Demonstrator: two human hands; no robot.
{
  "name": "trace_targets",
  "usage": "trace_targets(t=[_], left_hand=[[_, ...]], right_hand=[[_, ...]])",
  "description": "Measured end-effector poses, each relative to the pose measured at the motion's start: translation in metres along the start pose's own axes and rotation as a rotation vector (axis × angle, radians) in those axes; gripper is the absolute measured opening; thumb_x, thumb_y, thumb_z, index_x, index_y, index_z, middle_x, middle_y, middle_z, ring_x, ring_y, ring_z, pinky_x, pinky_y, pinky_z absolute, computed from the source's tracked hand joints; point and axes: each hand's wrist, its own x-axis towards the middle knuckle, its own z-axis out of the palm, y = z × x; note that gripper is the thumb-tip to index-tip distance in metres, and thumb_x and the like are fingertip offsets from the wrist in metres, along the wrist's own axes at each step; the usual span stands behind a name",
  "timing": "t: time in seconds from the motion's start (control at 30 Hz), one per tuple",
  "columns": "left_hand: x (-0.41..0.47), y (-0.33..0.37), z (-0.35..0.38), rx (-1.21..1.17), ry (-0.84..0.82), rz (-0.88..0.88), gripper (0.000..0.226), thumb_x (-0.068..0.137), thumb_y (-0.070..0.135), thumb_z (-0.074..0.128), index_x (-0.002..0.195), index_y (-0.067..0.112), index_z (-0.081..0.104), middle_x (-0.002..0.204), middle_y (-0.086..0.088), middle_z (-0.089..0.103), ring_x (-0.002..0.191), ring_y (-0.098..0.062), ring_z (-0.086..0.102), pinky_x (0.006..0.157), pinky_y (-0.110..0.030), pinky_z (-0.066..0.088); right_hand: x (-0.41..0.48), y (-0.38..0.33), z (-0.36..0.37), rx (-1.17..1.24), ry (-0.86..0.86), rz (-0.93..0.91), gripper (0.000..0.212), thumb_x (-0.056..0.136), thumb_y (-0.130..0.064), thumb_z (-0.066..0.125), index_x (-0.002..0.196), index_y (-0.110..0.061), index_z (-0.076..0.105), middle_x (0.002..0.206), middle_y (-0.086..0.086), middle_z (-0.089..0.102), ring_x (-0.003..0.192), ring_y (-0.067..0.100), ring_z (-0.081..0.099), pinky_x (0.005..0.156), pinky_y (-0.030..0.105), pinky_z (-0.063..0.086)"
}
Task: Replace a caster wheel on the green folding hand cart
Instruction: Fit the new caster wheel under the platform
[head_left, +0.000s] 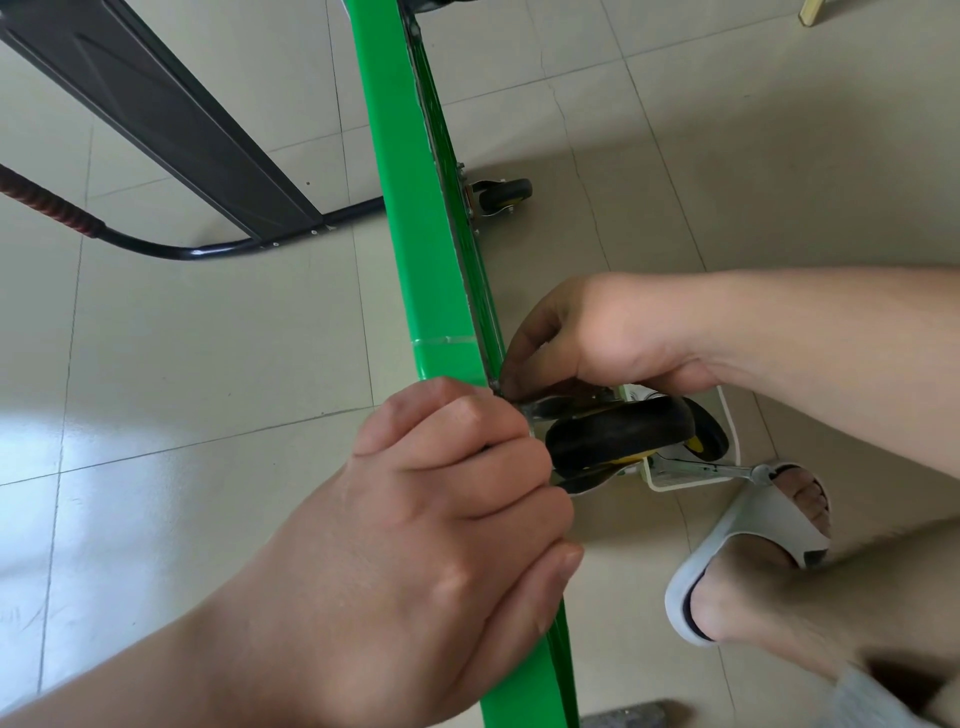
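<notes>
Tiled floor; cart stands on edge through mid-frame. Left hand, lower centre, grips its rim — right hand pinches the caster mount. Probably seating bolts; next needs the wrench.

One head-worn camera, facing steeply down, close above green cart, floor beyond

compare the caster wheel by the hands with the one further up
The near caster wheel has the left hand and right hand at its bracket; the far caster wheel is untouched. A wrench lies beside the near one, none by the far. Both have black tyres on the green cart.
</notes>
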Motion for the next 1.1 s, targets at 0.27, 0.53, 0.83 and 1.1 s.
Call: trace_targets(t=[0.27,0.53,0.83,1.1], left_hand=[[-0.0001,0.0001,0.0000,-0.001,-0.013,0.000,0.043,0.111,0.031,0.036,0.082,0.021,0.067,0.091,0.005,0.061,0.104,-0.021,0.058,0.100,-0.038,0.042],[0.0005,-0.0005,-0.0007,-0.004,-0.006,-0.005,0.044,0.111,0.031,0.036,0.083,0.020,0.067,0.090,0.005,0.060,0.104,-0.022,0.058,0.106,-0.030,0.036],[0.0003,-0.0002,-0.0011,-0.017,-0.016,-0.003,0.042,0.111,0.031,0.036,0.083,0.021,0.065,0.091,0.005,0.059,0.106,-0.021,0.056,0.100,-0.034,0.039],[0.0000,0.0004,-0.0014,-0.005,-0.032,-0.005,0.042,0.111,0.031,0.036,0.084,0.022,0.067,0.091,0.006,0.059,0.105,-0.021,0.057,0.098,-0.032,0.036]], right_hand=[[-0.0002,-0.0002,-0.0020,-0.008,-0.018,0.010,0.013,0.087,-0.017,0.077,0.098,-0.009,0.077,0.085,0.009,0.078,0.072,0.022,0.071,0.064,0.031,0.056],[0.0000,-0.0006,-0.0009,-0.062,-0.029,0.037,0.014,0.090,-0.024,0.077,0.092,-0.011,0.077,0.075,0.003,0.075,0.068,0.020,0.068,0.059,0.027,0.051],[-0.0009,-0.0059,-0.0021,-0.229,-0.022,0.026,0.017,0.090,-0.034,0.070,0.093,-0.018,0.077,0.092,0.003,0.076,0.086,0.024,0.071,0.073,0.031,0.051],[-0.0007,-0.0083,0.0038,-0.337,0.025,0.053,0.031,0.097,-0.043,0.059,0.095,-0.017,0.076,0.100,0.007,0.074,0.098,0.028,0.069,0.082,0.035,0.054]])
